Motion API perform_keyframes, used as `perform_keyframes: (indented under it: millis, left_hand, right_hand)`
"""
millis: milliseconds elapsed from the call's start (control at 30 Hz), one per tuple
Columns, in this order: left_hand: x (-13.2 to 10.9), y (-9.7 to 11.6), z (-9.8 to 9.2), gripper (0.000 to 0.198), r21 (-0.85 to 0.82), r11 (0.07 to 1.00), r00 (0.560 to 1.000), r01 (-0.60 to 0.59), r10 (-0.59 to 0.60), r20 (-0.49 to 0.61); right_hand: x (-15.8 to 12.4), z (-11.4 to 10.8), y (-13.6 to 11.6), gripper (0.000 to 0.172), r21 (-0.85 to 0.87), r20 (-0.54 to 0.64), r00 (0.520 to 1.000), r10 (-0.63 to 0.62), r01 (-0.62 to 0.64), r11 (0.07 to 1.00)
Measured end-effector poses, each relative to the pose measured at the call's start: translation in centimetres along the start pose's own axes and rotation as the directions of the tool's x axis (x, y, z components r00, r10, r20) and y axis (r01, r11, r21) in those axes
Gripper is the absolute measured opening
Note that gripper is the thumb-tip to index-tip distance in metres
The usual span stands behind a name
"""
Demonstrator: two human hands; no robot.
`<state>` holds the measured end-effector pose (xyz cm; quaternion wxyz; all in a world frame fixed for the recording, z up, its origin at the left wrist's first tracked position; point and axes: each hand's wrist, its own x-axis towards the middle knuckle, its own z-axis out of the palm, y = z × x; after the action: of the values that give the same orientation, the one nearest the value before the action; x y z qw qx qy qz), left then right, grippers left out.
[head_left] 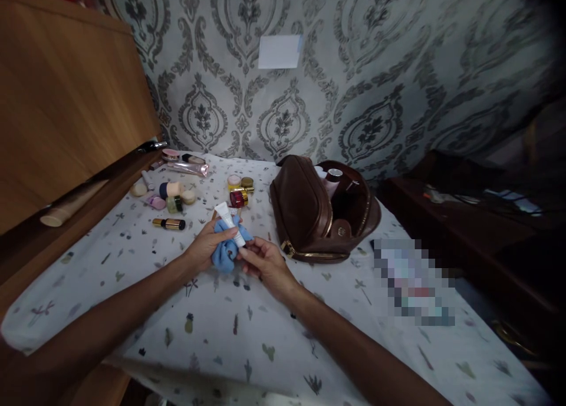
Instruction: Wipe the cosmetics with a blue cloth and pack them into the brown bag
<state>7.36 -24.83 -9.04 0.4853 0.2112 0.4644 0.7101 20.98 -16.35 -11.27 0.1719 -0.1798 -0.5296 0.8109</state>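
My left hand (204, 247) is closed around a small white squeeze tube (227, 218), its thumb lying across it. A crumpled blue cloth (224, 256) is bunched under and around the tube in the same grip. With thumb and fingers together, my right hand (267, 264) pinches the tube's lower end, close to the cloth. The tube leans with its cap up and to the left. Just right of my hands stands a brown cosmetic bag (300, 208), unzipped, with a pink bottle (332, 182) upright inside.
Several jars and tubes lie at the left, including a green jar (174, 204) and a black-and-gold tube (168, 224). A red jar (239, 198) stands behind my hands. A blurred-out flat object (413, 282) lies right. A wooden cabinet (75, 99) borders the left.
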Motion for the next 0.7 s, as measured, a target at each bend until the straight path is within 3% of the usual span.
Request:
perform_keyframes:
  millis: [200,367,467,600,700]
  left_hand:
    - [0.1,0.1,0.0,0.05,-0.014,0.999,0.998,-0.048,0.047,-0.046]
    - [0.3,1.3,-0.4,0.044,-0.022,0.99,0.986,-0.142,0.14,-0.093]
    - [0.5,1.9,-0.6,0.047,-0.02,0.982,0.976,-0.188,0.184,-0.114]
    - [0.6,2.1,-0.6,0.053,0.026,0.976,0.958,-0.217,0.218,-0.188]
    - [0.4,2.0,-0.2,0.054,0.021,0.978,0.957,-0.206,0.205,-0.207]
  right_hand:
    - [-0.1,0.1,-0.2,0.041,-0.04,-0.012,1.0,-0.01,0.01,0.999]
    - [0.0,-0.2,-0.2,0.041,-0.07,0.01,1.0,0.013,-0.012,0.997]
    - [0.3,-0.4,-0.1,0.04,-0.092,-0.034,0.999,-0.014,0.011,0.996]
    - [0.5,-0.7,-0.2,0.034,-0.271,-0.154,0.96,-0.234,0.187,0.944]
    - [0.1,-0.8,-0.4,0.021,-0.552,-0.138,0.873,-0.467,0.324,0.769]
